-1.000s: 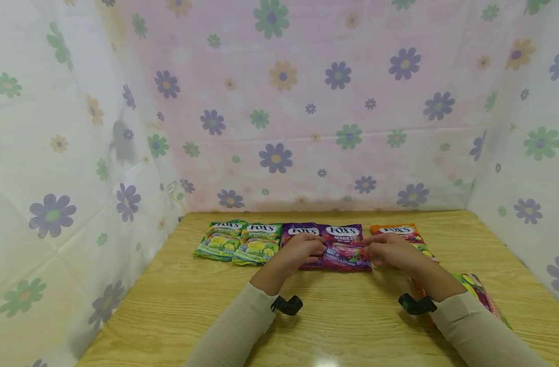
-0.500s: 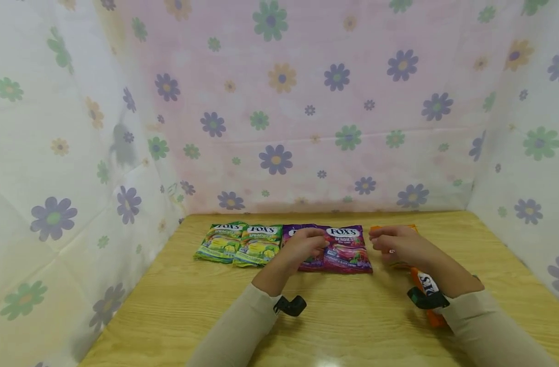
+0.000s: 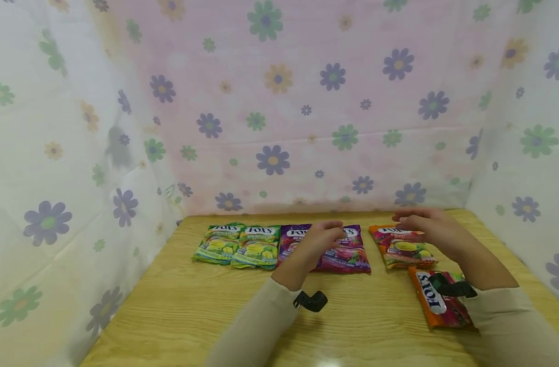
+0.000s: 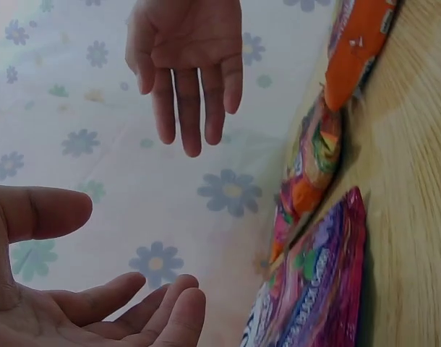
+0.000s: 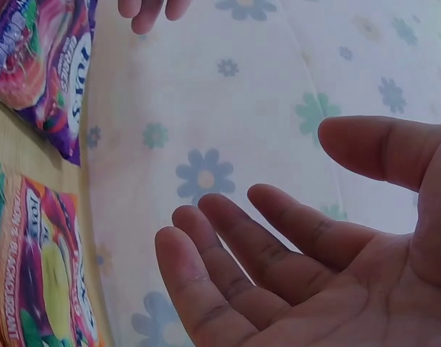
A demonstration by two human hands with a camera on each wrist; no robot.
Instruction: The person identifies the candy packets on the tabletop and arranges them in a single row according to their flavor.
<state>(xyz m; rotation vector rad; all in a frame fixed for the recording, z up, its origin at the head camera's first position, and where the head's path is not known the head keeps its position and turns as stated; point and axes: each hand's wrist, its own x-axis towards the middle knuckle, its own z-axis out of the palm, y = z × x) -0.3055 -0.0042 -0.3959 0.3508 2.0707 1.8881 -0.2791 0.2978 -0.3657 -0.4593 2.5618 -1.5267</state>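
My left hand (image 3: 313, 250) hovers over the two purple Fox's Berries candy bags, fingers relaxed and holding nothing. It partly covers the left purple bag (image 3: 290, 239) and the right purple bag (image 3: 348, 257). Above the orange Fox's Fruits candy bag (image 3: 400, 250), my right hand (image 3: 440, 237) is raised with its fingers loosely extended; the right wrist view shows its palm (image 5: 350, 303) bare. A second orange candy bag (image 3: 437, 300) lies turned sideways nearer me, partly hidden under the right wrist and sleeve.
Two green Fox's Spring Tea candy bags (image 3: 256, 247) lie side by side, left of the purple ones, in one row along the back of the wooden table (image 3: 192, 316). Flower-patterned cloth (image 3: 270, 112) walls the table at the back and both sides.
Both hands have lifted off the purple bags and shifted right, the right hand rising over the orange bag. More of both orange bags now shows; the bags stay in place.
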